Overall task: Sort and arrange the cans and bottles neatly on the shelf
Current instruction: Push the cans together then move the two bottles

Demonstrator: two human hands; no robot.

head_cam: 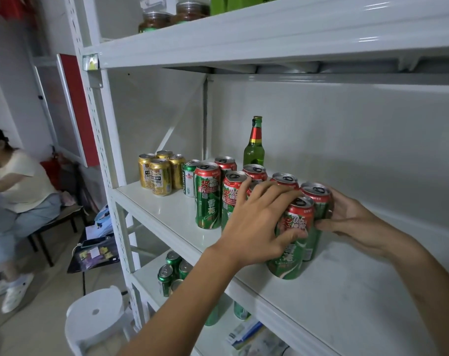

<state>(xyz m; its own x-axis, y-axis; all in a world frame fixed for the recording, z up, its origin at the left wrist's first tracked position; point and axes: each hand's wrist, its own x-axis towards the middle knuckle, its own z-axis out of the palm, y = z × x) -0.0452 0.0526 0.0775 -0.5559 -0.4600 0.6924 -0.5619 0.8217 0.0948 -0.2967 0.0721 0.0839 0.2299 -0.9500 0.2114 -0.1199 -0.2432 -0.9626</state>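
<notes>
Several tall red-and-green cans stand in a cluster on the white middle shelf (167, 211). My left hand (259, 222) grips the nearest red-and-green can (294, 242), fingers across its front and top. My right hand (346, 217) holds the can right behind it (318, 199) from the right side. Another tall can (207, 196) stands at the cluster's left. A green-and-white can (188, 178) and several short gold cans (160, 173) stand further left. A green glass bottle (254, 142) stands upright at the back.
Small green cans (172, 271) sit on the lower shelf, jars (167, 18) on the top shelf. A white stool (95, 319) stands on the floor by the shelf post. A seated person (18, 201) is at the left.
</notes>
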